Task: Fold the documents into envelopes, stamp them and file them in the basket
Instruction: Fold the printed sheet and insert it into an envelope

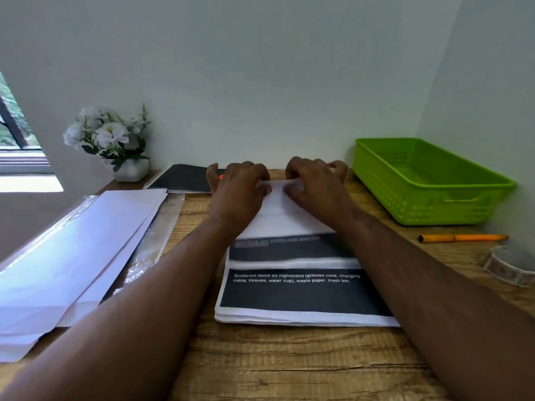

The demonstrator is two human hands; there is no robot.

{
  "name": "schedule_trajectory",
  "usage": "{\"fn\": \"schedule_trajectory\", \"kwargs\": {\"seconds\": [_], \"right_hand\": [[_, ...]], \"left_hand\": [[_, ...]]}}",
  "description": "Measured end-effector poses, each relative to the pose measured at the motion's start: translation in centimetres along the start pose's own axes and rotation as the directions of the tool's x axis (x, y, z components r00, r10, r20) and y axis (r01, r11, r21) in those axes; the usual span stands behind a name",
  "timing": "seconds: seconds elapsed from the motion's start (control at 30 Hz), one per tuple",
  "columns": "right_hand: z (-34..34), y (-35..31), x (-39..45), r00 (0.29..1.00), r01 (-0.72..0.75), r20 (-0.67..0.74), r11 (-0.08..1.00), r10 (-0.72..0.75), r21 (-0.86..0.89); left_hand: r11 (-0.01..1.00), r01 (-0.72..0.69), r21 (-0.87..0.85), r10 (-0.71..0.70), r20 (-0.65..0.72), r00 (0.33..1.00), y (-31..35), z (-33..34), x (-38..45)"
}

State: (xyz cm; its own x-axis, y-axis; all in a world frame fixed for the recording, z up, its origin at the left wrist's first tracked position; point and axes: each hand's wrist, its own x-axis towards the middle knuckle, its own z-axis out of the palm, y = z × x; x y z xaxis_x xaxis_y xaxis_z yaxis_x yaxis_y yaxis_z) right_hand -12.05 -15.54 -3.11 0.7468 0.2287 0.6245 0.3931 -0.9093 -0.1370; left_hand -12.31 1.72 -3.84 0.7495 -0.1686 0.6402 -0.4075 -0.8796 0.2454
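A stack of printed documents (301, 293) with black bands lies in the middle of the wooden desk. Its top sheet (282, 214) is turned over toward me, white side up. My left hand (238, 188) and my right hand (315, 183) both sit at the sheet's far edge with fingers curled, pinching the paper between them. White envelopes (78, 250) lie stacked at the left on clear plastic wrapping. The green plastic basket (428, 209) stands at the back right, with nothing seen inside.
A black spiral notebook (181, 178) lies behind my left hand. A white pot of flowers (130, 169) stands at the back left. An orange pen (463, 238) and a roll of stamps (511, 266) lie at the right, near the wall.
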Motion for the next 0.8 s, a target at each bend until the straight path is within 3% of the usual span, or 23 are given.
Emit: {"fn": "schedule_trajectory", "kwargs": {"seconds": [0.1, 0.17, 0.27, 0.33, 0.4, 0.47, 0.53, 0.67, 0.8], "right_hand": [[-0.6, -0.3, -0.1, 0.984, 0.097, -0.131, 0.983, -0.118, -0.156], [-0.5, -0.3, -0.5, 0.994, 0.101, -0.03, 0.983, -0.107, -0.153], [0.0, 0.2, -0.9, 0.972, 0.055, 0.234, 0.992, -0.026, -0.117], [0.3, 0.5, -1.0, 0.928, 0.018, 0.371, 0.999, -0.031, 0.038], [0.4, 0.6, -1.0, 0.891, -0.033, 0.449, 0.98, -0.06, 0.195], [0.3, 0.5, -1.1, 0.868, -0.079, 0.494, 0.971, -0.044, 0.226], [0.5, 0.5, -1.1, 0.868, -0.112, 0.496, 0.965, -0.022, 0.239], [1.9, 1.0, -1.2, 0.908, -0.102, 0.417, 0.949, -0.034, 0.3], [3.1, 0.7, -1.3, 0.911, 0.0, 0.408, 0.986, -0.068, 0.164]], "left_hand": [[0.998, -0.046, 0.049, 0.049, -0.056, 0.997, 0.6, -0.3, -0.3], [0.998, -0.031, 0.053, 0.029, 0.043, 0.999, 0.6, -0.1, -0.5], [0.998, 0.043, 0.05, -0.055, 0.25, 0.967, 0.7, 0.0, -0.6], [0.992, 0.078, 0.102, -0.11, 0.351, 0.93, 0.9, 0.2, -0.5], [0.984, 0.092, 0.154, -0.144, 0.38, 0.914, 1.2, 0.3, -0.4], [0.98, 0.083, 0.179, -0.141, 0.342, 0.929, 1.5, 0.6, -0.2], [0.985, 0.078, 0.153, -0.124, 0.322, 0.939, 1.5, 1.2, -0.3], [0.986, 0.165, -0.01, -0.142, 0.464, 0.874, 0.9, 2.7, -0.7], [0.995, 0.097, 0.013, -0.09, 0.517, 0.851, 0.4, 3.7, -0.8]]}}
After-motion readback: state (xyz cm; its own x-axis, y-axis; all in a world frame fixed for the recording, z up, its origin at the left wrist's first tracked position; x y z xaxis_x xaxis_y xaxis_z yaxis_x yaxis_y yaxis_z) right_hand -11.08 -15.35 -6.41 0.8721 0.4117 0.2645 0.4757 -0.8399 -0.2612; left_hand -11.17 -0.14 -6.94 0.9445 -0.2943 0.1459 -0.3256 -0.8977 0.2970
